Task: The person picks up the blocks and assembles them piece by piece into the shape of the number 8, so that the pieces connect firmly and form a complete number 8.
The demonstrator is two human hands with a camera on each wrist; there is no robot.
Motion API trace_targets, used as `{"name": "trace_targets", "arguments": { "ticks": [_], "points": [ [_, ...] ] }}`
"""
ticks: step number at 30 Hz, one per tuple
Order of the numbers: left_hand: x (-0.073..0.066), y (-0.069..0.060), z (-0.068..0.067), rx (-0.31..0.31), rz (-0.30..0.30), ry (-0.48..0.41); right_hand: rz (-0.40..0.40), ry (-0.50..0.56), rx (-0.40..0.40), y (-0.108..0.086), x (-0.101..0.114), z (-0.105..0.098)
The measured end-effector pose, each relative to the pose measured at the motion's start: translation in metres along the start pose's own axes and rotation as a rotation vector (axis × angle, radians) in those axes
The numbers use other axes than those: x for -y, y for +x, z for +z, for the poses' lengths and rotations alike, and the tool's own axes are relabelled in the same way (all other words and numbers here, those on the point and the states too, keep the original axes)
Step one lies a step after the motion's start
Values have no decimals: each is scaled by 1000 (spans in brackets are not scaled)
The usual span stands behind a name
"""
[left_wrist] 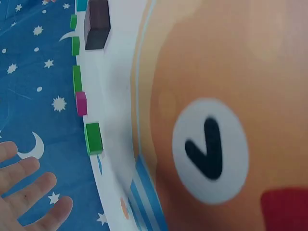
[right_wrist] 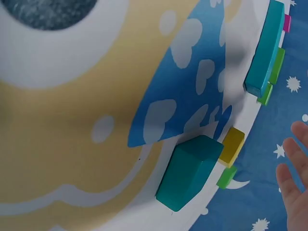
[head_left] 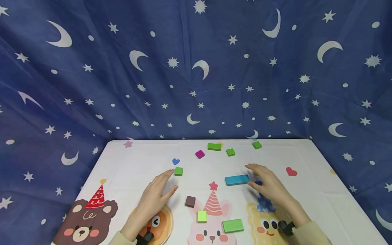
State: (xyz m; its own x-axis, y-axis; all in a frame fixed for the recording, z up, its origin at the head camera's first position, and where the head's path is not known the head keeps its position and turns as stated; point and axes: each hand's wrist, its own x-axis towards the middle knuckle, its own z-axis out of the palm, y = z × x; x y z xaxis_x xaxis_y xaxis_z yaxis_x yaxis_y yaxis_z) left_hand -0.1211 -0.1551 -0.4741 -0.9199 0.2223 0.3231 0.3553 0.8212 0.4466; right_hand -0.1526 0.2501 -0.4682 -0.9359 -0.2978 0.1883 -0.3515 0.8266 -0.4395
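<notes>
Left hand (head_left: 153, 200): hangs over the white cloth (head_left: 324, 204) with thumb well away from the fingers, a wide grip, nothing held; aims at the near green cube (head_left: 179, 171), just beside the fingertips, too unclear to call touching or apart
Right hand (head_left: 269, 185): hangs with thumb and fingers spread wide, holding nothing; has the thumb close by one end of the long blue block (head_left: 236, 180), contact impossible to tell
Reach over the blocks: seems the step in hand, judging by bare grips on both sides and by blocks lying scattered
Grip on the long blue block: would call, as the next move, for lowering the right hand and bringing thumb and fingers together on the sides
White cloth: bears blocks loose, with no box, tray or bowl in view
Long blue block: lies flat between both hands, nearer the right
Teal block (right_wrist: 188, 173): sits just beside the yellow block (right_wrist: 233, 146) in the right wrist view; seems mostly covered by the right hand from the head
Brown block (head_left: 190, 201): lies near the left thumb, apart from the lime cube (head_left: 202, 216) and the green bar (head_left: 233, 226)
Far edge: holds the magenta block (head_left: 200, 154), far green bar (head_left: 214, 147) and two small green blocks (head_left: 231, 152), all apart
</notes>
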Motion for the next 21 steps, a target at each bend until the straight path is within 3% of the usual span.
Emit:
{"name": "trace_targets", "arguments": {
  "ticks": [5, 14, 21],
  "points": [
    [-4, -1, 3, 16, -7, -53, -4, -26, 3, 2, 0, 2],
    [-10, -3, 9, 79, -80, -210, 8, -42, 35, 7, -1, 6],
    [-15, -5, 16, 151, -91, -325, 3, -58, 54, 10, -3, 8]
  ]
}}
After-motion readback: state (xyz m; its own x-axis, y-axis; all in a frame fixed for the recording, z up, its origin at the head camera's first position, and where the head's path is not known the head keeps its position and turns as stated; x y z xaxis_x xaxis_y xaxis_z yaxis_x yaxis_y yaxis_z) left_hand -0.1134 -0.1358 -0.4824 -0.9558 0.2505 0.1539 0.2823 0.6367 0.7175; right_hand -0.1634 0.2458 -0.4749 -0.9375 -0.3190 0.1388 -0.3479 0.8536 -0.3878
